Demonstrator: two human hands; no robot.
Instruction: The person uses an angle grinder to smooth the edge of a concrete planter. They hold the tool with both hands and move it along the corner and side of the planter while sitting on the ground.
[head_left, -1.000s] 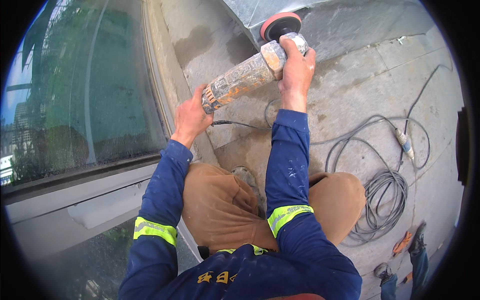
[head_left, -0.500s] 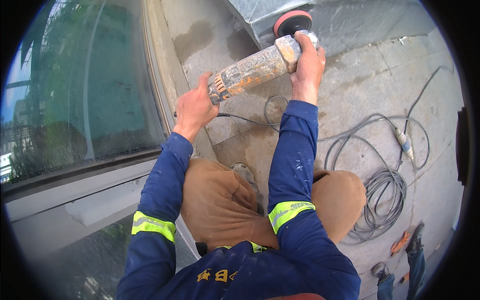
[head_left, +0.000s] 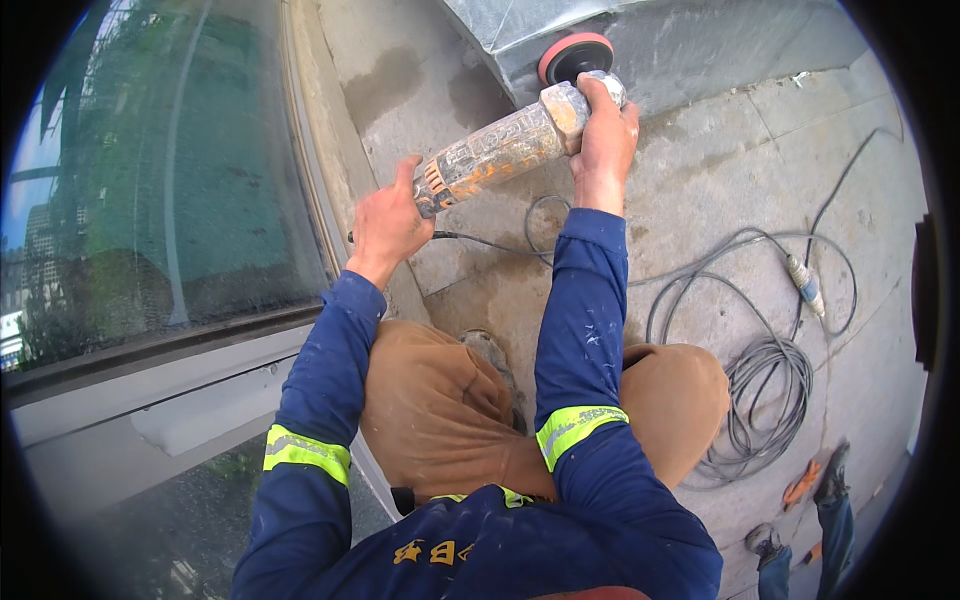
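Observation:
Between my two hands is a worn, dusty angle polisher (head_left: 500, 150) with grey and orange casing. My left hand (head_left: 390, 222) is closed round its rear end, where the power cord comes out. Up front, my right hand (head_left: 605, 135) wraps round the head of the tool. The round pad (head_left: 577, 58), black with a red-pink rim, is against or very close to the side of a grey stone block (head_left: 690, 55); I cannot tell if it touches or spins.
A large glass pane (head_left: 190, 170) in a frame stands at my left. Coiled grey cable (head_left: 770, 400) with a connector (head_left: 806, 286) lies on the paving at right. At lower right are another person's legs (head_left: 835, 520) and an orange item (head_left: 800, 485). Damp patches mark the paving.
The polisher has shifted slightly left and a little down along the stone block, with both hands moving along. Both grips are unchanged.

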